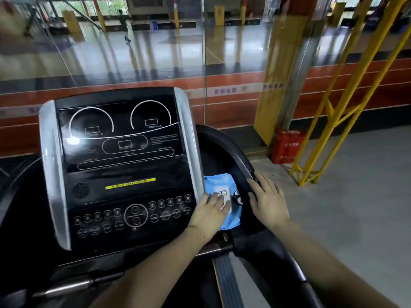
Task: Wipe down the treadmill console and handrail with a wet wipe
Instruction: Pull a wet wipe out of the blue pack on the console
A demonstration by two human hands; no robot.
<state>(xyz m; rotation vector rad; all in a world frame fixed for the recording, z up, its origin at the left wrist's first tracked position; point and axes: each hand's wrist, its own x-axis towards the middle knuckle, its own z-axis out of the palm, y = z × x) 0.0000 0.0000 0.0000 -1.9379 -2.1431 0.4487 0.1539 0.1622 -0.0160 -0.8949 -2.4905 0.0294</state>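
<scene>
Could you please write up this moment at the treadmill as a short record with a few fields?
console: black panel, display dark, silver side trims
wipe pack: blue packet in the tray right of the console
left hand: resting on the packet, fingers at its white flap
right hand: laid flat on the black handrail
wipe out: none visible yet
floor, right: red box, yellow frame

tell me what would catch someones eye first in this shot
The big black treadmill console with silver side trims fills the left and centre, its two white dial arcs and a yellow strip standing out. Just right of it, a bright blue wipe pack sits in the side tray, with the left hand on it and the right hand resting on the dark handrail. Farther right, a red box and a yellow metal frame stand on the floor.
</scene>
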